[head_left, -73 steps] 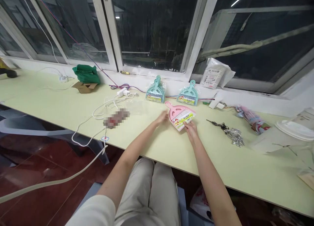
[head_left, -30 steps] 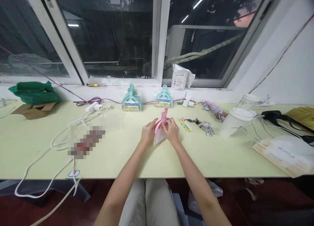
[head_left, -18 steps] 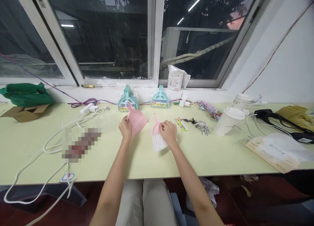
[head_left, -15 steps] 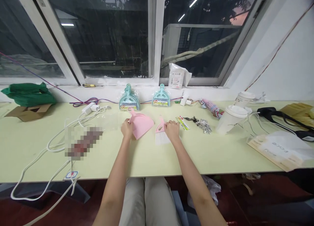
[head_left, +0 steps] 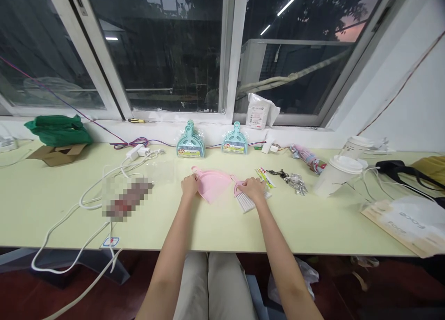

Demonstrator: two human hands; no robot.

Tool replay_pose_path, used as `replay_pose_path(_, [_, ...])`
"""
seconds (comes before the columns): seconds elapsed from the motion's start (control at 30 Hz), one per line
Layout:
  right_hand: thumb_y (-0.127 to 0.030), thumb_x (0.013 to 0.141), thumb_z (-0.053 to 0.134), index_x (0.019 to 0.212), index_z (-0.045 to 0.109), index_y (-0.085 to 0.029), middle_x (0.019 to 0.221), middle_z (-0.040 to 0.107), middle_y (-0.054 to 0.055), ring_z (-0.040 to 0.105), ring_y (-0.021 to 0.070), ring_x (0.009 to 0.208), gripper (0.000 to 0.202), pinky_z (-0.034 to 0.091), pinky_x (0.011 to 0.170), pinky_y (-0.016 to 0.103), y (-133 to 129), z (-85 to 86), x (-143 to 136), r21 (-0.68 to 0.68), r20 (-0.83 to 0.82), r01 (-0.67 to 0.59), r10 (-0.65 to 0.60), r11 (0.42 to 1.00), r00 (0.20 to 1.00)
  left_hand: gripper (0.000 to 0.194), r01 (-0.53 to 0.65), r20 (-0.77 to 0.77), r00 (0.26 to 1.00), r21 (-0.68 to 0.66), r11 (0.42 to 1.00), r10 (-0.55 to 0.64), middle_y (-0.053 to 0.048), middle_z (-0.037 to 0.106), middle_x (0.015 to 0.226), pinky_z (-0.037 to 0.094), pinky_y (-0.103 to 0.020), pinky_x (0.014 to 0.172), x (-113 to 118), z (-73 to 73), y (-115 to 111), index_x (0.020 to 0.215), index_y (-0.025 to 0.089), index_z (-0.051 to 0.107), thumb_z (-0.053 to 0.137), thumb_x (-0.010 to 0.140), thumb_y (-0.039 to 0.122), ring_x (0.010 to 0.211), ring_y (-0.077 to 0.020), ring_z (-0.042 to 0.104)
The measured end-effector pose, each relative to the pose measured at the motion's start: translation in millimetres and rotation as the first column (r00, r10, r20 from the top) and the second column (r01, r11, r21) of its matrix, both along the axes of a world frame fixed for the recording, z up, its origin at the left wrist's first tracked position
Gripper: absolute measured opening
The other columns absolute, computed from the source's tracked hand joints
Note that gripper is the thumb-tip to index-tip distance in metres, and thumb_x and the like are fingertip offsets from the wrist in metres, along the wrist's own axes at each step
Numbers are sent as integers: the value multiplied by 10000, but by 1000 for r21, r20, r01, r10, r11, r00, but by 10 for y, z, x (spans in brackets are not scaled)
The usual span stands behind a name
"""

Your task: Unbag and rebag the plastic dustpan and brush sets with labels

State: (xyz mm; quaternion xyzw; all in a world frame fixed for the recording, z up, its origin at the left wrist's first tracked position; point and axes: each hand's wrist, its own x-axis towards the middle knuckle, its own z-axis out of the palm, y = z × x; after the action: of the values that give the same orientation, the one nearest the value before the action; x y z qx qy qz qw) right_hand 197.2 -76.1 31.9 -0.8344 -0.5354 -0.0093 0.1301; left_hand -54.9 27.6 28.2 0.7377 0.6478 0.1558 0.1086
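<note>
My left hand (head_left: 189, 185) is closed on the left side of a pink dustpan (head_left: 212, 186), near its handle, which points toward the window. The pan lies low over the table, its wide side angled toward the right. In my right hand (head_left: 254, 189) is a small pink hand brush (head_left: 244, 202) with white bristles, its fingers closed around the brush body. The bristles fan toward me and to the right, partly under my hand. The brush handle's tip is close to the dustpan's right corner; whether they touch I cannot tell. A green-and-yellow label card (head_left: 265, 177) lies just behind my right hand.
Teal packaged dustpan sets (head_left: 190, 141) lean on the wall beside another teal set (head_left: 235, 139). White cables (head_left: 83, 201) cover the left. Keys (head_left: 296, 184), white cups (head_left: 339, 174) and a tissue pack (head_left: 405, 222) are on the right.
The brush has turned, its handle now slanting left toward the dustpan. The dustpan has turned, its handle end swinging left relative to the pan. The head view has shifted slightly left.
</note>
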Motion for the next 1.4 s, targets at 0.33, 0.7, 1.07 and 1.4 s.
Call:
replay_pose_path(0.33, [-356,749,613,872,722,-216,1020,697,97,544,292,1034,216,280,908,421,52,62,21,288,-172,140,-92,947,981,299,6,-15,1000,62,998,-5,-120,711,941,408,-382,853,29,-14,-3,947,198,667,388,899,296,948,-271,643])
replay_pose_path(0.7, [-298,835,635,943,731,-244,1044,726,38,564,225,1089,154,318,938,338,146,-167,-267,318,-172,-244,309,916,936,271,542,-28,800,460,703,-599,-100,609,1091,441,-356,893,391,16,-284,1024,218,687,532,887,394,1023,-228,551])
replay_pose_path(1.07, [-365,893,580,983,724,-272,1089,715,10,567,194,1098,193,347,952,309,187,-131,-381,205,-104,-372,398,905,911,257,667,-139,744,219,712,-653,-145,632,1010,382,-392,952,549,-62,-312,992,188,674,453,875,134,1018,-251,559])
replay_pose_path(1.4, [-294,861,547,818,746,-227,913,734,59,621,218,922,214,382,859,300,227,78,-422,16,-3,-431,431,902,902,236,676,-124,737,100,730,-665,-164,659,985,410,-394,949,554,5,-259,910,163,688,471,842,102,985,-262,613])
